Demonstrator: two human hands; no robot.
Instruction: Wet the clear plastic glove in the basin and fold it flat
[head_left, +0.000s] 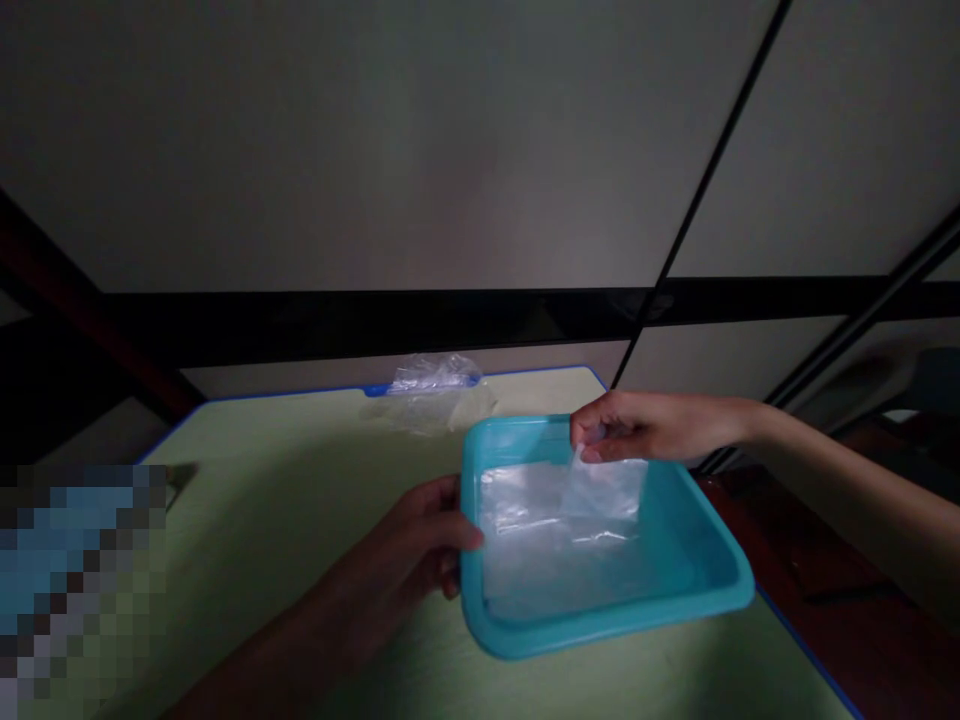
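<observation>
A turquoise plastic basin (712,560) is tilted toward me over the table. My left hand (431,535) grips its left rim, thumb inside and fingers behind the wall. Inside the basin lie flat clear plastic bags (540,560), shiny and overlapping; how many there are I cannot tell. Over the far rim, my right hand (619,425) pinches the upper edge of one clear plastic bag (607,490), lifting that edge above the others. The bag's lower part still rests among the rest in the basin.
Behind the basin, a crumpled clear plastic wrapper (439,390) lies near the far edge of the pale green table (285,500), which has blue edging. Pale cabinet panels (375,150) with a black band stand just past it. A pixelated patch covers the lower left.
</observation>
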